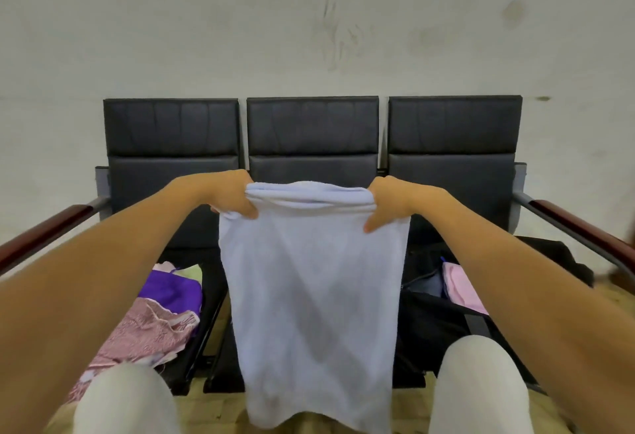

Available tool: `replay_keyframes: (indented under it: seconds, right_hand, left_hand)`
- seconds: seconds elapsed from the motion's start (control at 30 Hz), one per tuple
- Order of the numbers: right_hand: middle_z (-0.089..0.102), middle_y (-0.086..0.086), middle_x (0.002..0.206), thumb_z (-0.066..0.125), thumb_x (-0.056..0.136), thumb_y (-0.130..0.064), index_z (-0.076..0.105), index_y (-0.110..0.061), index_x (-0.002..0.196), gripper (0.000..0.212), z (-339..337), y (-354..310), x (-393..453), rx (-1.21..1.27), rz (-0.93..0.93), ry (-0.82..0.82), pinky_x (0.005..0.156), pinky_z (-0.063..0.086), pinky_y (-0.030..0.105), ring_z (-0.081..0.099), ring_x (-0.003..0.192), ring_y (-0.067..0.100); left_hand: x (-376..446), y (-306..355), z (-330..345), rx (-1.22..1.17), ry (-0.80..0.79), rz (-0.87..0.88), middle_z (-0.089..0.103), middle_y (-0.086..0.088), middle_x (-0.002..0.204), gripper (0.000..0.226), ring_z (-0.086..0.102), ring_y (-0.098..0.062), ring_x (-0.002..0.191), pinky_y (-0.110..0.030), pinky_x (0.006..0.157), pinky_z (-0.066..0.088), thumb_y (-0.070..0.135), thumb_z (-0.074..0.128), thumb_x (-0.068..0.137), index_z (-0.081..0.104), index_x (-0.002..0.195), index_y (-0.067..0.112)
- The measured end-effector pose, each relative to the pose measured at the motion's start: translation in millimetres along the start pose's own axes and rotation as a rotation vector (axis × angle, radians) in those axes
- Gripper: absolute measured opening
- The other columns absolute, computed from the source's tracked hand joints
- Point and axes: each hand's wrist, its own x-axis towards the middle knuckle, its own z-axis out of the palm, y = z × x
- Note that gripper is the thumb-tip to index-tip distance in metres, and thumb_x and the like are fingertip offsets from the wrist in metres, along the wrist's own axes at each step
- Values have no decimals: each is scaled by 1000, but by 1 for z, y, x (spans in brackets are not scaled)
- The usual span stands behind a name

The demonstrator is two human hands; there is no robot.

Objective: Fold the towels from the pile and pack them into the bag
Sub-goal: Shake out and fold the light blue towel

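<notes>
Hands (233,198) before black bench (312,131), grey wall (240,21)

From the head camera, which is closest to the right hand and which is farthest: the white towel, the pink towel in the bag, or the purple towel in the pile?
1. White towel: gripped by the right hand at its top corner.
2. Pink towel: below the hand, in the black bag on the right.
3. Purple towel: in the pile on the far left.

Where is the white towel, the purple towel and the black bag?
white towel (314,282): head view, middle of the hanging cloth.
purple towel (170,291): head view, its top face.
black bag (433,323): head view, front flap.
</notes>
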Motion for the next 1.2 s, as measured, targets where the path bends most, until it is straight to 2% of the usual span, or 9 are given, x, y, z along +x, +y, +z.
replay_keyframes:
  seconds: [0.17,0.27,0.33,0.5,0.7,0.83,1.03,1.1,1.2]
  right_hand:
    - [58,4,93,80,79,-24,55,-16,97,31,11,7,43,-96,52,-30,66,48,31,59,80,23]
    - [60,5,91,68,86,-22,57,-16,96,16,8,10,72,-218,68,118,64,44,34,55,74,25]
    - [61,8,93,59,91,-15,54,-14,92,5,-2,13,93,-301,79,273,66,41,36,53,75,29]
    - [58,8,90,54,91,2,51,-12,89,14,-58,17,144,-329,151,576,63,40,36,49,71,26]
    - [49,14,81,47,91,5,46,-6,78,17,-126,17,170,-304,65,894,57,34,37,44,64,29]
    - [46,9,79,47,92,4,45,-10,78,19,-115,17,165,-290,54,853,58,35,36,46,66,28]
    - [62,9,90,52,91,-7,57,-13,90,7,-34,24,136,-288,100,516,62,40,35,56,74,30]
    - [59,9,93,55,90,-13,61,-13,98,10,-5,27,121,-271,80,389,65,40,35,60,84,33]
    - [60,8,92,60,86,-20,62,-15,95,11,39,29,102,-209,54,187,64,41,34,57,77,29]
  left_hand:
    - [34,-12,9,77,-5,-36,69,-5,88,15,65,-22,83,-35,80,54,28,75,80,66,86,18]
    - [57,-19,1,146,25,-85,67,-4,86,20,63,-20,79,-33,71,52,33,75,78,63,86,19]
    - [71,-21,-15,223,202,-115,64,-5,83,17,60,-22,71,-33,61,45,31,70,82,62,84,16]
    - [109,-29,-67,228,795,-25,61,-11,71,18,57,-31,65,-38,59,46,3,51,88,51,72,12]
    - [124,-26,-118,208,1025,82,49,-12,60,24,44,-27,57,-32,53,30,-6,48,83,43,63,8]
    - [114,-30,-108,223,915,63,54,-11,65,22,49,-30,61,-35,55,38,-2,51,84,48,67,11]
    - [88,-27,-47,297,472,68,65,-5,78,13,61,-26,71,-40,68,53,12,54,90,65,82,15]
    - [83,-28,-21,266,350,73,64,-3,77,17,60,-24,72,-40,68,53,14,54,89,64,76,19]
    - [77,-36,23,158,128,62,66,-1,76,13,63,-22,73,-44,72,55,15,57,84,65,74,18]
